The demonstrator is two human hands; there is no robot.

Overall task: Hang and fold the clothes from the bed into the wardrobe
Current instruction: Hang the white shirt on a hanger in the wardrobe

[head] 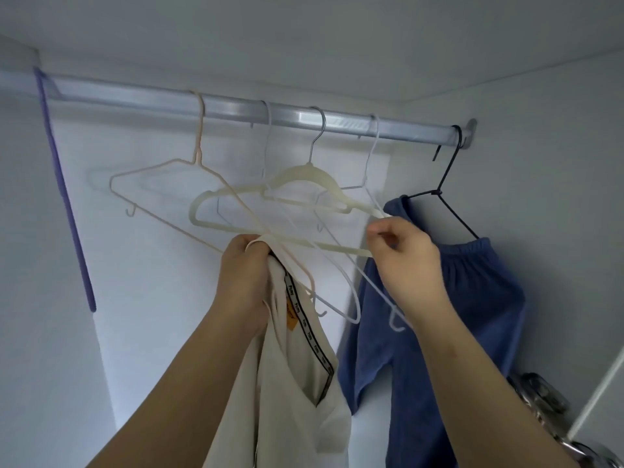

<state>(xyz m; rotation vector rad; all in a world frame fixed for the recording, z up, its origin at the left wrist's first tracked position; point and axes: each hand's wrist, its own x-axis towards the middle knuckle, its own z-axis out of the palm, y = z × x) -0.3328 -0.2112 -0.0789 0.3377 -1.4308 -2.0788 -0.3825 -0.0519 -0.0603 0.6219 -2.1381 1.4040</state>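
The left hand (pixel 244 275) is raised inside the wardrobe, its fingers curled tight round the bunched top of a cream garment (pixel 297 393) and a thin cream strap that loops over its knuckles. The garment hangs straight down from that grip, between the two forearms. It is off-white, soft and creased, with a black tape printed in small white lettering running down one edge and an orange tag just below the hand.

The right hand (pixel 403 261) is up at about the same height, to the right; thumb and forefinger pinch the right-hand tip of a cream hanger (pixel 304 175), the other fingers loosely curled beneath. That hanger hooks by a metal hook over the silver rail (pixel 236 108), and its lower bar passes just above the left hand.

Around it on the rail hang a pale pink wire hanger (pixel 162 184) and white wire hangers (pixel 368 157), their frames crossing one another. Further right, a black hanger (pixel 449 184) carries blue trousers (pixel 472 315) against the wardrobe's side wall. A purple hanger (pixel 64 197) hangs at the far left end of the rail.
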